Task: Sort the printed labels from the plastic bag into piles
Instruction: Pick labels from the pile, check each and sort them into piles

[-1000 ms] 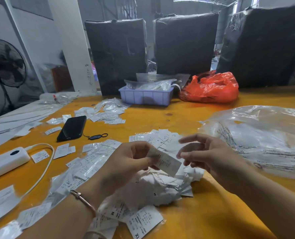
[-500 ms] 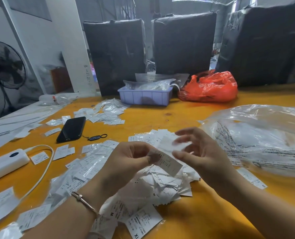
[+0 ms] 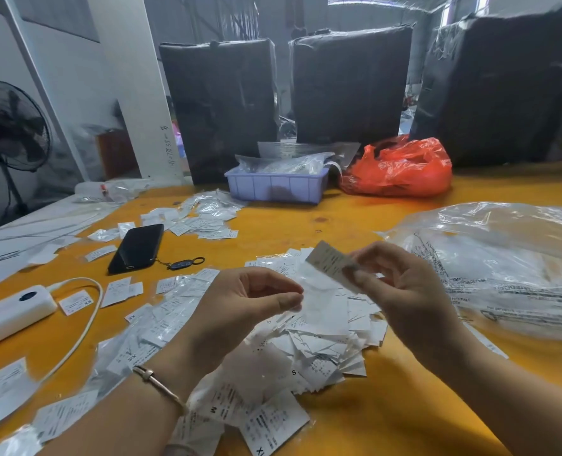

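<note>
Presently held: one printed label, pinched between thumb and curled fingers of the right hand, its free end pointing up and to the left, clear of the table; the grip closes on the label's lower right end. Left hand: fingers curled, thumb and forefinger pressed together on the edge of one thin clear sleeve, which hangs between the two hands just below the label; whether sleeve and label touch cannot be told. Wrist of the left arm: one metal bangle.

On the yellow table: one heap of loose labels directly beneath both hands; the count is too dense to give. To its left, one spread of labels in sleeves; farther back, one smaller pile beside the tray. Right of the hands: one large clear plastic bag, printed with black text, lying crumpled.

Other items, one each: black phone with a small key fob just beside it; white power bank with white cable; lilac tray holding clear bags; red plastic bag; floor fan off the table's left edge. Behind the table: three black wrapped bales, upright.
</note>
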### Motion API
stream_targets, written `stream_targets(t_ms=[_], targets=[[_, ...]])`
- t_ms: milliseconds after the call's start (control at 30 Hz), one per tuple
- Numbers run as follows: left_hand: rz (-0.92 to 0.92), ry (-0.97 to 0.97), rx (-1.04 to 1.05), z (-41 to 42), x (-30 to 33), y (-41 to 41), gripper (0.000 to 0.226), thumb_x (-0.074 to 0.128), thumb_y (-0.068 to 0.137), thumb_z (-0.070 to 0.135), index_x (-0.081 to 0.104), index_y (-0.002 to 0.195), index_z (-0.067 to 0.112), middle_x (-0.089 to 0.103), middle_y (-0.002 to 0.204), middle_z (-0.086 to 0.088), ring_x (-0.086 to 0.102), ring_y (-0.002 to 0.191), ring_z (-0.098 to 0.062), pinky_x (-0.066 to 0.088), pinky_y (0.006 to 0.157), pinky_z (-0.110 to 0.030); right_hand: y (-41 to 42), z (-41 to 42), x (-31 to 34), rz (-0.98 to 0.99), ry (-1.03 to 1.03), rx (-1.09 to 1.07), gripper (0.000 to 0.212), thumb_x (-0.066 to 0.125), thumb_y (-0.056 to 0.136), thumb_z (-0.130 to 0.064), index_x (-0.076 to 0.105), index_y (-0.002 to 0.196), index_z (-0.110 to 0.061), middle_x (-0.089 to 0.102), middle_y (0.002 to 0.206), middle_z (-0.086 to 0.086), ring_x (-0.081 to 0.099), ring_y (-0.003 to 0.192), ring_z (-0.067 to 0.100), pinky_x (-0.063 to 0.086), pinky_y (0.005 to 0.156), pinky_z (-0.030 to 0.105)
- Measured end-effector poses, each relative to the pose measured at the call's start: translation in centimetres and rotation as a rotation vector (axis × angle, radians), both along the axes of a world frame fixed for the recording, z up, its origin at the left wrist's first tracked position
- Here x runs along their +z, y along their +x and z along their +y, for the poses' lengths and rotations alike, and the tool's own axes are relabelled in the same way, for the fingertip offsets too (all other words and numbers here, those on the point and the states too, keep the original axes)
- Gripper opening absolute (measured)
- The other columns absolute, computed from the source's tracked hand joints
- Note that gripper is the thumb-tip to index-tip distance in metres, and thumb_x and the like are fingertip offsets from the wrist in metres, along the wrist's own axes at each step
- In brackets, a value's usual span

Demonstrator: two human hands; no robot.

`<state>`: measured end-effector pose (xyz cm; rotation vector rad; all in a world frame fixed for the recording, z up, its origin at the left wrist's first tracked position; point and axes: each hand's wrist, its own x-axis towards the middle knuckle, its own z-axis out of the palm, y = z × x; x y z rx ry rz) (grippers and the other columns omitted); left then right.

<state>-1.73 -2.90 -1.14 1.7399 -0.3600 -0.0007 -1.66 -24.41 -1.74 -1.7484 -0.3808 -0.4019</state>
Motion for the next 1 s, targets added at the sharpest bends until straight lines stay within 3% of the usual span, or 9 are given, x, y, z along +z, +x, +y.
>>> stream_targets(t_ms=[67,167,333,400,467,533,700,767,1000], targets=[[0.011,-0.019,0.023,0.1,0.0,0.1,0.02,0.08,0.069,0.012,0.076,0.088,0.006,0.076,0.083,-0.01,0.074,0.078,-0.02,0.056,0.07,-0.019,0.1,-0.3,0.1,0.017,0.077,0.011,0.011,0.062,0.089,-0.003,0.064,0.089,-0.015,0.074,0.077,0.007,0.068,0.065,0.021,0.05,0.056,0.022],[0.018,-0.059,0.044,0.2,0.1,0.1,0.029,0.08,0.064,0.016,0.071,0.089,0.005,0.075,0.08,-0.011,0.073,0.073,-0.021,0.057,0.068,-0.022,0.1,-0.6,0.0,0.056,0.115,0.049,0.038,0.06,0.09,-0.003,0.061,0.119,-0.027,0.073,0.076,0.009,0.067,0.059,0.021,0.051,0.055,0.021],[0.055,-0.093,0.016,0.2,0.2,0.1,0.043,0.08,0.064,0.021,0.067,0.104,0.012,0.073,0.077,-0.007,0.07,0.071,-0.018,0.056,0.069,-0.021,0.1,-0.2,-0.1,0.116,-0.044,0.036,0.03,0.053,0.091,0.003,0.075,0.098,-0.017,0.073,0.077,0.005,0.066,0.063,0.015,0.048,0.058,0.019],[0.067,-0.1,-0.029,0.1,0.0,0.2,0.044,0.08,0.066,0.019,0.067,0.108,0.012,0.071,0.077,-0.007,0.068,0.073,-0.018,0.056,0.072,-0.023,-0.1,-0.1,0.0,0.251,-0.067,0.132,0.015,0.062,0.089,-0.012,0.075,0.095,-0.014,0.074,0.081,0.004,0.068,0.07,0.017,0.049,0.062,0.02],[0.062,-0.09,-0.08,0.0,0.0,0.0,0.042,0.079,0.07,0.014,0.066,0.11,0.01,0.07,0.079,-0.007,0.067,0.074,-0.018,0.056,0.072,-0.024,-0.2,0.2,0.1,0.4,-0.045,0.277,0.034,0.066,0.081,-0.039,0.075,0.091,-0.009,0.074,0.085,0.008,0.069,0.075,0.021,0.049,0.064,0.023],[0.056,-0.08,-0.12,-0.2,0.0,-0.2,0.041,0.077,0.072,0.009,0.066,0.112,0.01,0.069,0.08,-0.008,0.066,0.074,-0.017,0.055,0.069,-0.023,-0.3,0.3,0.1,0.401,-0.059,0.316,0.046,0.067,0.073,-0.049,0.074,0.086,-0.005,0.074,0.083,0.01,0.069,0.073,0.02,0.049,0.063,0.022],[0.082,-0.008,-0.178,-0.1,0.2,-0.3,0.044,0.08,0.074,0.0,0.064,0.113,0.011,0.07,0.08,-0.008,0.066,0.071,-0.015,0.053,0.062,-0.023,-0.2,0.1,0.1,0.253,0.01,0.272,0.016,0.074,0.074,-0.021,0.075,0.074,-0.005,0.071,0.07,0.014,0.064,0.061,0.017,0.048,0.057,0.019],[0.099,0.016,-0.185,-0.1,0.2,-0.3,0.04,0.077,0.076,-0.001,0.065,0.112,0.009,0.069,0.078,-0.008,0.065,0.069,-0.016,0.053,0.061,-0.024,-0.4,0.2,0.2,0.223,0.011,0.282,0.016,0.075,0.072,-0.021,0.074,0.072,-0.005,0.07,0.067,0.014,0.064,0.059,0.017,0.048,0.057,0.019],[-0.004,0.119,-0.154,-0.5,0.2,-0.3,0.021,0.076,0.081,0.028,0.073,0.091,0.009,0.072,0.077,-0.005,0.068,0.071,-0.016,0.053,0.061,-0.023,-0.7,0.5,0.2,0.166,-0.056,0.267,0.028,0.082,0.061,-0.031,0.071,0.063,-0.005,0.066,0.058,0.013,0.059,0.053,0.016,0.046,0.053,0.025]])
